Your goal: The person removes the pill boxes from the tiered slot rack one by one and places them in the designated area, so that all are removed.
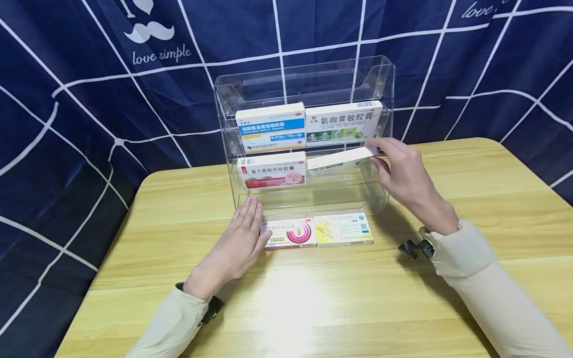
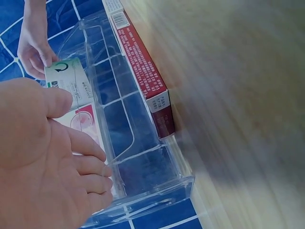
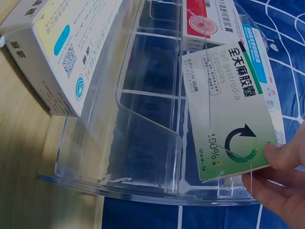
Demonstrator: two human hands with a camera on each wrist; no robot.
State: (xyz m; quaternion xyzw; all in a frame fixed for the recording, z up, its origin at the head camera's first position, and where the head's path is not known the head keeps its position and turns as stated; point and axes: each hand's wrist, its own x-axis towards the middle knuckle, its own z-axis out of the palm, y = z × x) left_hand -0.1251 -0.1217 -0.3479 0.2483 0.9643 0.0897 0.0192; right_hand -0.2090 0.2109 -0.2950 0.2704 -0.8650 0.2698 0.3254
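My right hand [image 1: 405, 171] pinches one end of a white-and-green capsule box [image 3: 228, 109] between thumb and fingers. That box sits tilted at the right of a lower tier of a clear acrylic rack [image 1: 309, 196], beside a red-and-white medicine box [image 1: 271, 171]. My left hand [image 1: 237, 236] lies with straight fingers at the rack's front left corner, its thumb at a pink-and-white box [image 1: 293, 232]. In the left wrist view its palm [image 2: 43, 162] shows, fingertips right at the clear plastic. A yellow-and-white box [image 1: 343, 228] lies right of the pink one.
On the tier above stand a blue-and-white box [image 1: 270, 129] and a white box with green pictures [image 1: 343, 123]. The rack stands toward the back of a wooden table [image 1: 286, 298]. Behind it hangs a dark blue curtain [image 1: 241, 30] with white lines.
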